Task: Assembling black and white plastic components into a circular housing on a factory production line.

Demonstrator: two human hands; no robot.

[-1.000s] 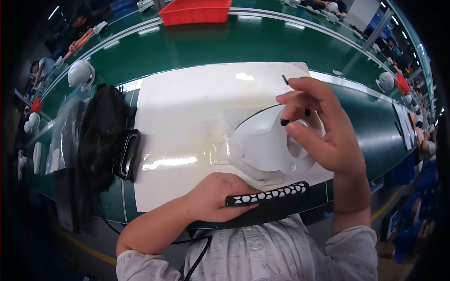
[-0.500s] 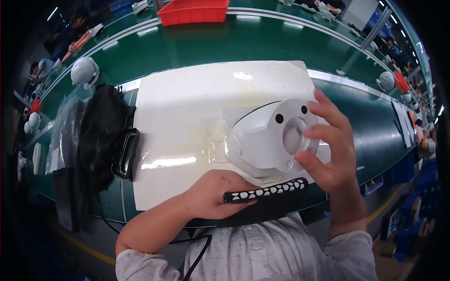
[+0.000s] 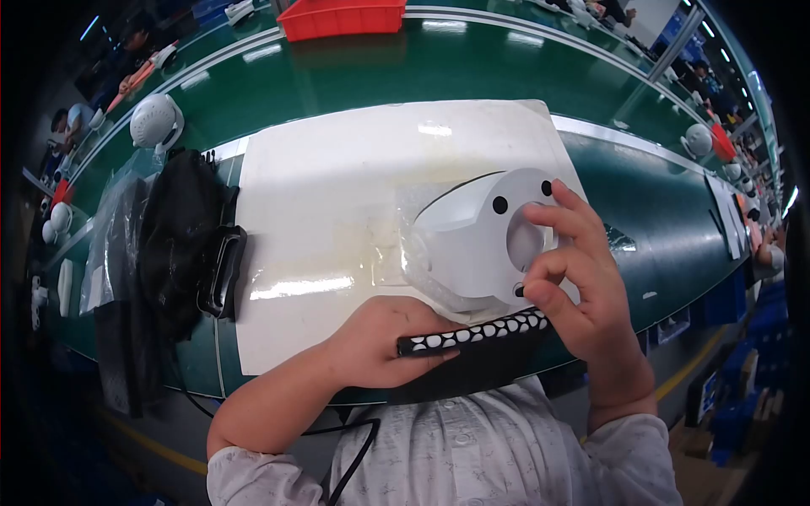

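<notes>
A white plastic housing [image 3: 460,240] with a round opening lies tilted on a clear plastic bag [image 3: 411,261]. Black round pads sit on its end face: one upper-left pad [image 3: 500,205], one upper-right pad, and one lower pad [image 3: 519,291]. My right hand [image 3: 582,282] is at that face, thumb and a finger pinched together at the lower pad's edge; other fingertips reach over the opening and near the upper-right pad. In my left hand [image 3: 380,341] is a black sheet [image 3: 472,367] with white ovals along its upper strip, held at the near table edge.
A white board [image 3: 312,202] lies under the work on the green table. Left of it are a black bag [image 3: 173,244], a black handle-like part [image 3: 224,274] and clear plastic wrapping. A round white device [image 3: 156,121] stands behind them. A red bin [image 3: 342,18] is at the back.
My right hand has come down and left onto the housing face, its fingers drawing together. A black pad now shows at the lower spot. My left hand still holds the sheet.
</notes>
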